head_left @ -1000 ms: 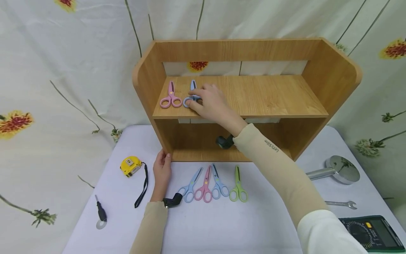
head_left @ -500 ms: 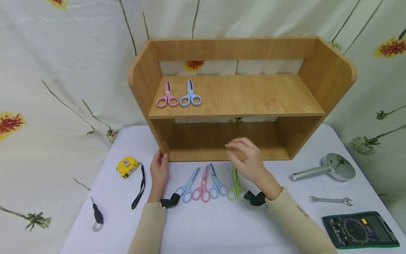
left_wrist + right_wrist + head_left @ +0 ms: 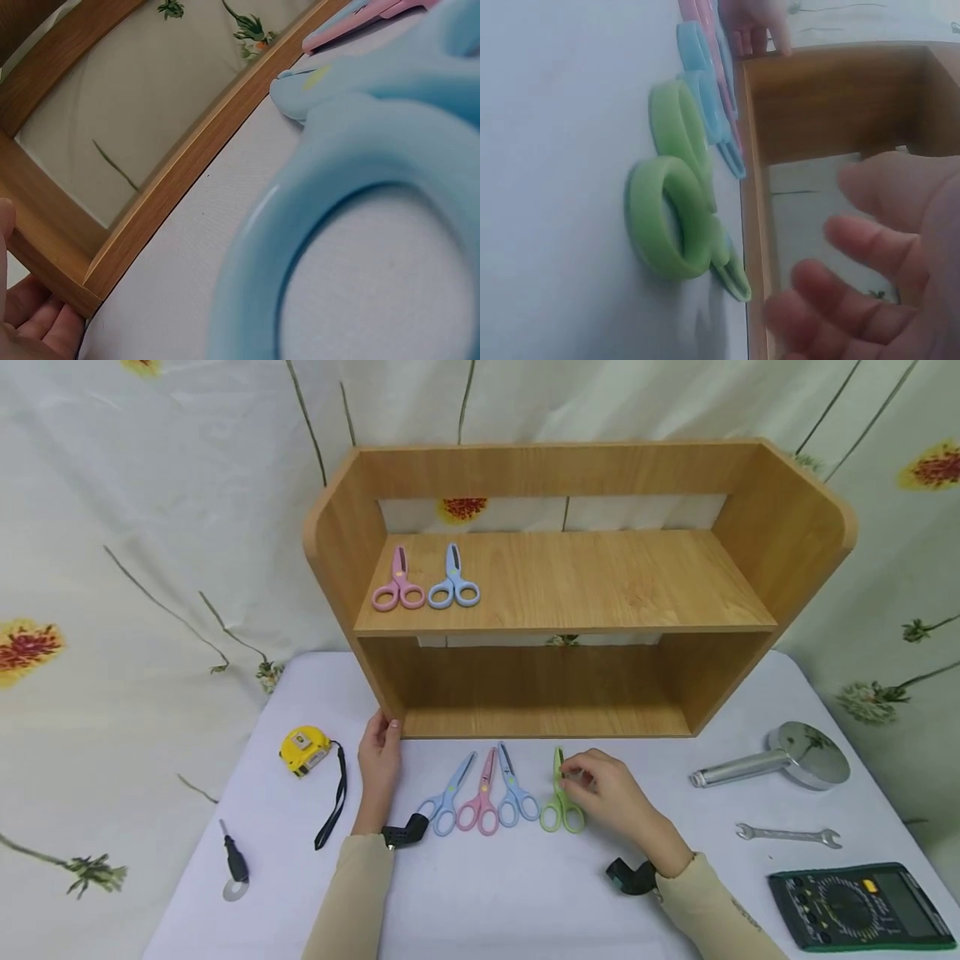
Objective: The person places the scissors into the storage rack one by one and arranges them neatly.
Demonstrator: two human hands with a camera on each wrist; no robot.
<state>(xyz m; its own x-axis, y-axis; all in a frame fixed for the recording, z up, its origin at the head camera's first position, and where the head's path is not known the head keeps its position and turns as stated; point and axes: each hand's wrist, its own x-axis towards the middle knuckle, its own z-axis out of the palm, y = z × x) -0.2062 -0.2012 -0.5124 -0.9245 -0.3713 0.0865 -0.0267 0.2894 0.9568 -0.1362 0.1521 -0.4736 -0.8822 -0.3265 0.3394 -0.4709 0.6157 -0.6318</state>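
So the wooden shelf unit [image 3: 577,585] sits on the white worktop [image 3: 525,893], and two pairs of kids' scissors are already up on its upper shelf, side by side at the left end: a pink pair [image 3: 397,587] and a blue pair [image 3: 453,583]. Looks like roughly a third of the job is done, judging by that.

Four more pairs lie in a row on the worktop just in front of the shelf unit: light blue scissors [image 3: 448,797], pink scissors [image 3: 482,797], another blue pair [image 3: 514,792] and the green scissors [image 3: 559,793] at the right end.

The right hand [image 3: 611,793] is down at the green scissors, fingers loosely spread and reaching over the blades. From the wrist view the fingers look apart and not yet closed on anything, so no real grip.

The left hand [image 3: 379,758] rests flat against the shelf unit's lower left corner, fingers straight, seemingly steadying it.

Most of the upper shelf is bare wood, so there's plenty of room for the rest.
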